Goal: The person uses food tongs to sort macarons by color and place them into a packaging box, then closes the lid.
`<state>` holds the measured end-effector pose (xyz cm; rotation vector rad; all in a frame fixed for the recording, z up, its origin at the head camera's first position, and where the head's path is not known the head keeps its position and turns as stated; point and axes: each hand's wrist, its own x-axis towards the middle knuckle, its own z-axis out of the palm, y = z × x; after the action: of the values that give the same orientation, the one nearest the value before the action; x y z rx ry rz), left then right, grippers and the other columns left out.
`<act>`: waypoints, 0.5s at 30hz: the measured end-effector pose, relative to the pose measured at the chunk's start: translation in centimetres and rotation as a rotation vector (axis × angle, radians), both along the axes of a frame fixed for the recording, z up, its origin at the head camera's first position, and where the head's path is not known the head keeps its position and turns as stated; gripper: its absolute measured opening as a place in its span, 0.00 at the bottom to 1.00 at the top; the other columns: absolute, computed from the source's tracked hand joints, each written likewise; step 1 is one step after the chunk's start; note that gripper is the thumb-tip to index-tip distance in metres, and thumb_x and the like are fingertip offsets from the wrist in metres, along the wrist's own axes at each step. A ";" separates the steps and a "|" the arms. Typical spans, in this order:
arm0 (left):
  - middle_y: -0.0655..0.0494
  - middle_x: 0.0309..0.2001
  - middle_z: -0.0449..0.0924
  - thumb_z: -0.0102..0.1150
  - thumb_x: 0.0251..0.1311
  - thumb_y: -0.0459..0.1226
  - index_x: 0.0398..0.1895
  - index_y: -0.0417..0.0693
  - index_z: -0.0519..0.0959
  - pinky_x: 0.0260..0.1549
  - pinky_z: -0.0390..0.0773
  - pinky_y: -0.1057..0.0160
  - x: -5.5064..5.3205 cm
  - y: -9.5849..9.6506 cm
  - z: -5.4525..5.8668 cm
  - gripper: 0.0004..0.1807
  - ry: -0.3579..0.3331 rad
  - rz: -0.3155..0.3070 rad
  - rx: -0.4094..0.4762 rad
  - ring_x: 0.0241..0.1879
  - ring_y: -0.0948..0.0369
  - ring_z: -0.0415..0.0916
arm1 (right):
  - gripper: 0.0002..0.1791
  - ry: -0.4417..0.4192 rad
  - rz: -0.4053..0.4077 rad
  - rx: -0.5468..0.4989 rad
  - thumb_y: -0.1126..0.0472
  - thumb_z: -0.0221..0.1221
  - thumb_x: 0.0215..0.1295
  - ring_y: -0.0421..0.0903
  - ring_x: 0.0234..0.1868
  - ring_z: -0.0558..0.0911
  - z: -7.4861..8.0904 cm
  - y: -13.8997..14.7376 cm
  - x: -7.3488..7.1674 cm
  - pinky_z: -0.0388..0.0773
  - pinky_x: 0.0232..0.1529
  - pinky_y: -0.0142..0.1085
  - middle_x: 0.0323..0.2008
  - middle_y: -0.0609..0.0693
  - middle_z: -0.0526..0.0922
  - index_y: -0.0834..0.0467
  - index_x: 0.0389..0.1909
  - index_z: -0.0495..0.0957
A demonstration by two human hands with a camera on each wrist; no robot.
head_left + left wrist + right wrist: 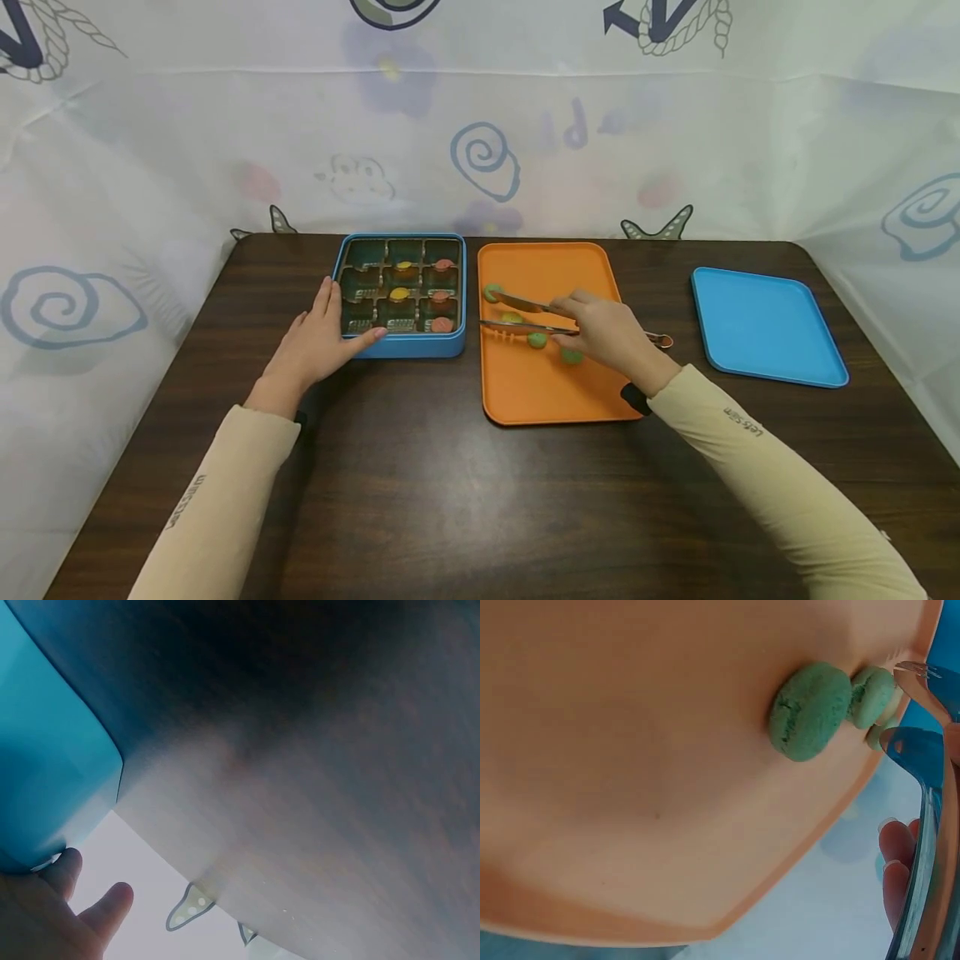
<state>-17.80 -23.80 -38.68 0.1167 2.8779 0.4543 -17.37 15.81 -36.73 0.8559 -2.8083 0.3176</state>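
My right hand grips metal serving tongs, one end spoon-shaped and the other forked. Their parted tips reach over the left side of an orange tray. Several green macarons lie there in a slanting row, one green macaron nearest the right wrist camera. The far macaron is at the spoon-shaped tip; whether they touch I cannot tell. Against the left side of a blue box rests my left hand, thumb along the front rim. Inside the box's divided insert sit yellow macarons and pink macarons.
To the right lies a flat blue tray. All of these stand on a dark wooden table, with the box close beside the orange tray. A patterned white cloth hangs behind the table and at both sides.
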 end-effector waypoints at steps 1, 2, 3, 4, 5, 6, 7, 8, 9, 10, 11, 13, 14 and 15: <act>0.40 0.75 0.18 0.36 0.55 0.75 0.73 0.35 0.26 0.70 0.41 0.34 0.0 0.0 0.0 0.65 0.002 -0.001 -0.001 0.72 0.34 0.46 | 0.23 -0.005 -0.002 0.002 0.54 0.69 0.54 0.44 0.26 0.81 -0.1 0.0 0.0 0.78 0.22 0.35 0.38 0.54 0.82 0.58 0.50 0.80; 0.40 0.75 0.18 0.36 0.55 0.75 0.73 0.35 0.26 0.70 0.41 0.34 -0.1 0.0 0.0 0.65 0.003 -0.002 -0.003 0.72 0.34 0.46 | 0.23 -0.012 -0.004 0.003 0.54 0.69 0.54 0.44 0.26 0.81 -0.1 0.0 0.0 0.78 0.22 0.35 0.38 0.54 0.82 0.58 0.50 0.80; 0.40 0.75 0.18 0.36 0.55 0.75 0.73 0.35 0.26 0.70 0.41 0.34 -0.1 0.0 0.0 0.65 0.004 -0.003 -0.004 0.72 0.34 0.46 | 0.23 -0.019 -0.007 0.002 0.54 0.69 0.54 0.44 0.26 0.81 -0.2 0.0 -0.1 0.77 0.22 0.35 0.38 0.54 0.82 0.58 0.50 0.80; 0.40 0.75 0.18 0.36 0.55 0.75 0.73 0.35 0.26 0.70 0.41 0.34 -0.1 0.1 0.0 0.65 0.005 -0.002 -0.004 0.72 0.34 0.46 | 0.23 -0.027 -0.009 0.001 0.54 0.69 0.55 0.44 0.25 0.81 -0.2 0.1 -0.1 0.77 0.22 0.35 0.37 0.54 0.82 0.58 0.50 0.80; 0.40 0.75 0.18 0.36 0.55 0.75 0.73 0.35 0.26 0.70 0.41 0.34 -0.1 0.1 0.0 0.65 0.006 -0.001 -0.005 0.72 0.34 0.46 | 0.23 -0.033 -0.011 -0.001 0.54 0.69 0.55 0.44 0.25 0.80 -0.3 0.1 -0.1 0.77 0.22 0.35 0.37 0.54 0.82 0.58 0.50 0.80; 0.40 0.75 0.18 0.36 0.54 0.75 0.73 0.35 0.27 0.70 0.41 0.34 -0.1 0.1 0.0 0.65 0.006 0.000 -0.006 0.72 0.34 0.46 | 0.22 -0.040 -0.013 -0.006 0.54 0.68 0.56 0.44 0.25 0.80 -0.4 0.1 -0.1 0.77 0.22 0.35 0.37 0.54 0.81 0.58 0.50 0.80; 0.40 0.75 0.19 0.36 0.54 0.75 0.74 0.35 0.27 0.70 0.41 0.34 -0.1 0.1 0.0 0.65 0.006 0.002 -0.007 0.72 0.34 0.46 | 0.22 -0.047 -0.014 -0.011 0.54 0.68 0.56 0.44 0.25 0.80 -0.5 0.2 -0.2 0.77 0.22 0.35 0.36 0.54 0.81 0.58 0.51 0.80; 0.40 0.75 0.19 0.36 0.54 0.75 0.74 0.35 0.27 0.70 0.41 0.34 -0.1 0.0 0.0 0.65 0.007 0.003 -0.010 0.72 0.34 0.46 | 0.22 -0.051 -0.014 -0.013 0.54 0.68 0.56 0.44 0.24 0.79 -0.6 0.2 -0.2 0.76 0.22 0.35 0.36 0.54 0.81 0.59 0.51 0.80; 0.40 0.75 0.19 0.36 0.54 0.75 0.74 0.35 0.27 0.70 0.41 0.34 -0.1 0.0 0.0 0.65 0.007 0.004 -0.010 0.72 0.34 0.46 | 0.22 -0.054 -0.015 -0.014 0.54 0.68 0.56 0.43 0.24 0.79 -0.7 0.2 -0.2 0.76 0.22 0.34 0.36 0.54 0.81 0.59 0.51 0.80; 0.40 0.75 0.19 0.35 0.54 0.76 0.74 0.35 0.27 0.70 0.41 0.34 -0.1 0.0 0.0 0.65 0.006 0.005 -0.010 0.72 0.34 0.46 | 0.22 -0.054 -0.015 -0.015 0.54 0.68 0.57 0.43 0.24 0.78 -0.8 0.3 -0.2 0.75 0.22 0.35 0.36 0.54 0.81 0.59 0.51 0.80; 0.40 0.75 0.19 0.35 0.54 0.76 0.74 0.35 0.27 0.70 0.41 0.34 -0.1 0.0 0.0 0.65 0.006 0.005 -0.012 0.72 0.34 0.47 | 0.21 -0.055 -0.016 -0.017 0.55 0.68 0.57 0.44 0.24 0.78 -0.9 0.3 -0.2 0.75 0.22 0.35 0.36 0.54 0.81 0.58 0.50 0.80; 0.40 0.75 0.19 0.35 0.54 0.76 0.74 0.35 0.27 0.70 0.41 0.34 -0.1 0.0 0.0 0.65 0.004 0.007 -0.012 0.72 0.34 0.47 | 0.21 -0.053 -0.016 -0.016 0.55 0.67 0.57 0.44 0.24 0.78 -1.0 0.3 -0.3 0.75 0.22 0.35 0.36 0.54 0.82 0.58 0.51 0.80; 0.41 0.75 0.19 0.35 0.54 0.76 0.74 0.35 0.27 0.70 0.41 0.34 -0.1 0.0 0.0 0.65 0.003 0.008 -0.012 0.71 0.34 0.47 | 0.21 -0.050 -0.016 -0.014 0.55 0.67 0.57 0.44 0.24 0.78 -1.1 0.3 -0.3 0.75 0.23 0.35 0.37 0.53 0.82 0.58 0.51 0.81; 0.41 0.75 0.19 0.35 0.54 0.76 0.74 0.35 0.27 0.70 0.41 0.34 -0.1 0.0 0.0 0.65 0.001 0.009 -0.011 0.72 0.34 0.46 | 0.20 -0.051 -0.015 -0.015 0.55 0.67 0.58 0.44 0.24 0.78 -1.1 0.3 -0.3 0.75 0.23 0.35 0.37 0.53 0.82 0.57 0.50 0.81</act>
<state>-17.89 -23.79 -38.71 0.1028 2.8830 0.4397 -17.65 16.08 -37.82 0.8350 -2.8541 0.3624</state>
